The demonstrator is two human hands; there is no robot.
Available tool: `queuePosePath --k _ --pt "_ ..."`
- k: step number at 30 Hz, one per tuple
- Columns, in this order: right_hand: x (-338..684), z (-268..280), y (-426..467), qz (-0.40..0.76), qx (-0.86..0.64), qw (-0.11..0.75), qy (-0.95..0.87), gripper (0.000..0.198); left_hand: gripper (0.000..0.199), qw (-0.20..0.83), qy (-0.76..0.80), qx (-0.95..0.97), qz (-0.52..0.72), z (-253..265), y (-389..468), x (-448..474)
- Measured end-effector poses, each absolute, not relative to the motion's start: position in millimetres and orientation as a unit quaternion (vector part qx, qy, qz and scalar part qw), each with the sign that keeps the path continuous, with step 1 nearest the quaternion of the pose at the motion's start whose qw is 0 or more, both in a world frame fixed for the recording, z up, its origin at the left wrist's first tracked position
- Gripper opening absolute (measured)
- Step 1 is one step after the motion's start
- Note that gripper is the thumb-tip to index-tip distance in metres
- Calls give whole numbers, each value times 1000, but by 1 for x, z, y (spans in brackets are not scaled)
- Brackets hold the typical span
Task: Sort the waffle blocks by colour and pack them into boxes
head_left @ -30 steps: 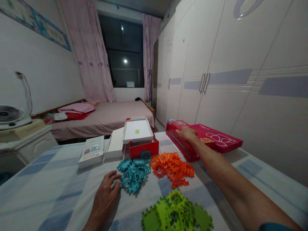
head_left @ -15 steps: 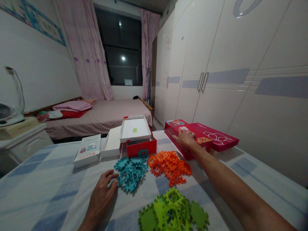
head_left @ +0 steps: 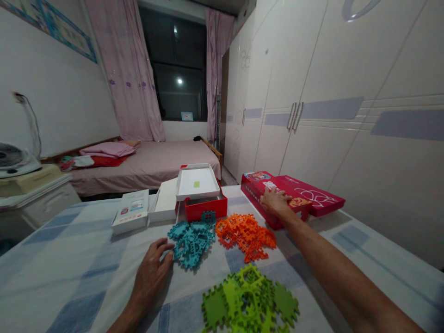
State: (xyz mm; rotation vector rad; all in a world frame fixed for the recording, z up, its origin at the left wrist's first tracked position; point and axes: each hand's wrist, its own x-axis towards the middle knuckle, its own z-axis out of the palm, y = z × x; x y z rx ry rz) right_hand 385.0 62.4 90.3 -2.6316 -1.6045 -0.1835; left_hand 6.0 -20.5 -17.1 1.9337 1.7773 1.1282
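Observation:
My right hand (head_left: 275, 201) rests on top of a red printed box (head_left: 257, 193), fingers apart and holding nothing. Beside a heap of teal interlocking plastic pieces (head_left: 193, 243) lies my left hand (head_left: 154, 268); its fingers are loosely bent and apart, fingertips at the heap's left edge, and no piece shows in its grasp. Orange interlocking pieces (head_left: 245, 235) form a second heap between the teal one and the red box. Closest to me is a heap of green pieces (head_left: 248, 300) with toothed edges, partly cut off by the lower frame edge.
A flatter red box (head_left: 312, 196) adjoins the printed one. Farther back stand an open red box (head_left: 206, 210) with a white tray (head_left: 197, 181) on top, a white box (head_left: 164, 201) and another white box (head_left: 132, 212). A checked cloth (head_left: 86, 268) covers the table; wardrobes (head_left: 329, 152) line the right.
My right hand has slid slightly along the red printed box toward its near end. The left hand and the heaps keep their places; the view has shifted a little.

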Motion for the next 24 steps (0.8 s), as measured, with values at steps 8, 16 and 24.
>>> queuePosePath --k 8,16,24 --pt "352 73 36 -113 -676 188 -703 45 36 149 616 662 400 -14 -24 11" --pt "280 93 76 110 -676 242 -687 49 34 143 615 663 402 -13 -25 13" --pt "258 82 109 140 -732 155 -649 36 31 143 610 661 412 -13 -26 15"
